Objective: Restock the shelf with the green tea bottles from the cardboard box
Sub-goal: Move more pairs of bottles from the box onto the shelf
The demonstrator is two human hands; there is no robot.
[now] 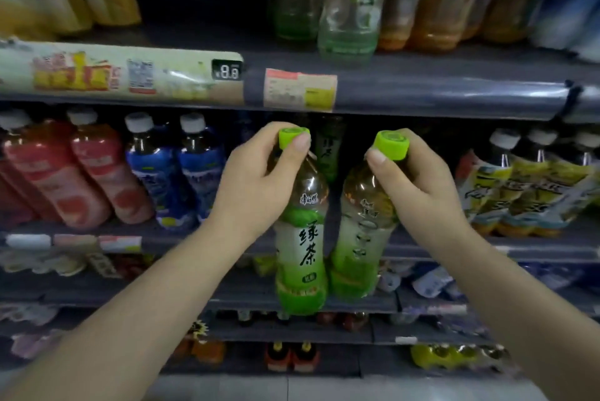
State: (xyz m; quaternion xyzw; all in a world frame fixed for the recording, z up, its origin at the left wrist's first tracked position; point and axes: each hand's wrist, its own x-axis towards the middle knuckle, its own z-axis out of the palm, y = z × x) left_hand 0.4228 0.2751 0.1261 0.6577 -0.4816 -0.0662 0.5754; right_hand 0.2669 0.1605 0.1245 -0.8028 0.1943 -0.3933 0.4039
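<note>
My left hand [259, 179] grips one green tea bottle [302, 254] by its neck, just under the lime green cap. My right hand [412, 186] grips a second green tea bottle [360, 248] the same way. Both bottles hang upright side by side in front of the middle shelf [487, 244], their bases below its front edge. Behind them, in the dark gap on that shelf, stands another green-labelled bottle [328, 147]. The cardboard box is not in view.
Left of the gap stand red bottles [87, 173] and blue bottles [175, 173]; right of it are yellow-labelled bottles [526, 186]. The upper shelf [422, 89] carries larger bottles and price tags. Lower shelves hold more drinks.
</note>
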